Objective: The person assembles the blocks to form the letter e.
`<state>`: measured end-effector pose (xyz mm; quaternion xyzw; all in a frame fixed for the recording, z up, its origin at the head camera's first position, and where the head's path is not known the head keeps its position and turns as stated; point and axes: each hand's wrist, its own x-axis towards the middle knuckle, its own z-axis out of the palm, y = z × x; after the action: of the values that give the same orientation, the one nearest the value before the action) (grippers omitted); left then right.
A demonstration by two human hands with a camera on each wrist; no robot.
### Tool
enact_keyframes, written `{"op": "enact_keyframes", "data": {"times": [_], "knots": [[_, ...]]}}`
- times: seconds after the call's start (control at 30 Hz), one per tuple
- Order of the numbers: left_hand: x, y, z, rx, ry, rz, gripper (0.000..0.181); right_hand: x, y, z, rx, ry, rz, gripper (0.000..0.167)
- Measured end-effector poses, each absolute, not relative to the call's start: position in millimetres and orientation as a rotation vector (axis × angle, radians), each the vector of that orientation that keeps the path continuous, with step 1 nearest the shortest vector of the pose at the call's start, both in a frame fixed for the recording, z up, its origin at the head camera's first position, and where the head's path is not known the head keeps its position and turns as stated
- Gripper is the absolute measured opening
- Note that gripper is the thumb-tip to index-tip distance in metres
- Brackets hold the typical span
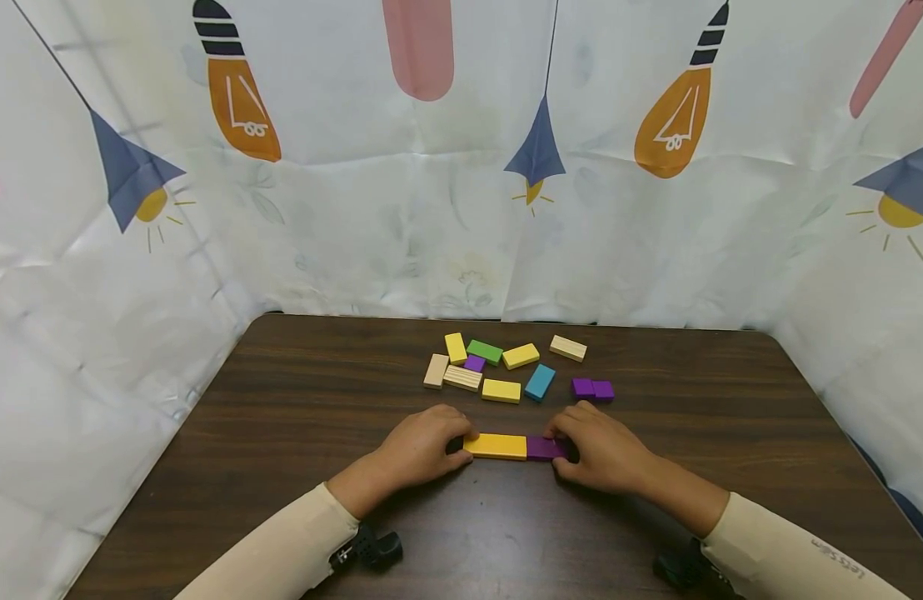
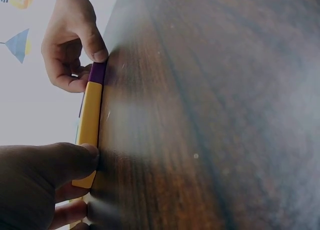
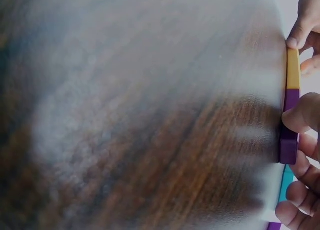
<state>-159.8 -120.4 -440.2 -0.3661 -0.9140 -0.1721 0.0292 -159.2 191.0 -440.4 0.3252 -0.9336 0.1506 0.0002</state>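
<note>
As hands (image 1: 424,446) (image 1: 606,450) pinch two blocks (image 1: 497,447) (image 1: 541,448), edges touch; tabletop (image 1: 499,533) spreads nearer.

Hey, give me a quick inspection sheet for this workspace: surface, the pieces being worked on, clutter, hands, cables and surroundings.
Surface: dark wood-grain table, with some light reflected on it.
Job's things: yellow block and purple block, set end to end in a row.
Clutter: loose blocks in yellow, green, blue, purple and plain wood colours, scattered beyond the row.
Hands: left hand pinches the yellow block's outer end; right hand pinches the purple block.
Cables: nothing seen.
Surroundings: white cloth printed with lamps and bulbs, behind the table and at both sides.
</note>
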Motion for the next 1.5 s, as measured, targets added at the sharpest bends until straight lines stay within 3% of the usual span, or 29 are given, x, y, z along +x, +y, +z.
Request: {"op": "enact_keyframes", "data": {"times": [0.73, 1.5], "knots": [[-159, -121, -439, -1.133, -2.824, -0.544, 0.020, -164, 194, -434, 0.988, -2.957, 0.498, 0.030], [-159, -121, -442, -1.133, -2.800, -0.552, 0.020, -217, 193, -431, 0.771, -2.934, 0.481, 0.056]]}}
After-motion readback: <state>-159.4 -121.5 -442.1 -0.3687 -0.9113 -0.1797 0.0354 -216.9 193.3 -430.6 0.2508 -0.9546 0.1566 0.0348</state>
